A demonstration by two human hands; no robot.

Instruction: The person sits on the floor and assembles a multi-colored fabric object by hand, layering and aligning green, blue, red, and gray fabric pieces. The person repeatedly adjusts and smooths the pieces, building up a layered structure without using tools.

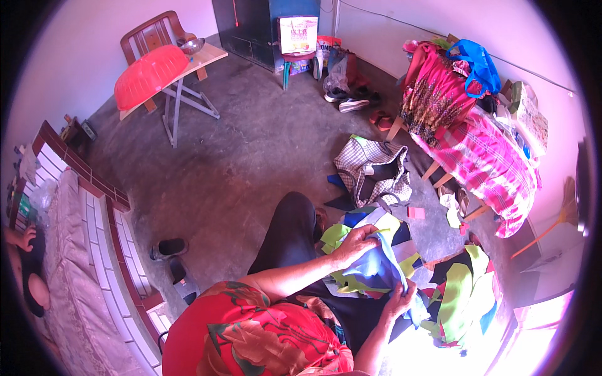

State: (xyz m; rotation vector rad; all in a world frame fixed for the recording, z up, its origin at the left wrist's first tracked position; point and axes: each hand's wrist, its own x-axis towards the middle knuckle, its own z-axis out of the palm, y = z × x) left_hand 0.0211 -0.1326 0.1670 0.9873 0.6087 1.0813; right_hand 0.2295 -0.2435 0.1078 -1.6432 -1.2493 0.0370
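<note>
The fingers of the left hand are closed on the upper edge of a blue cloth and those of the right hand grip its other end, so that the cloth spans the gap between them. Just beneath and beyond the fingers lies a pile of scraps, with a green and black heap to their right. Farther out ahead of them sit a small pink block and a checked bag, slumped open on the floor.
</note>
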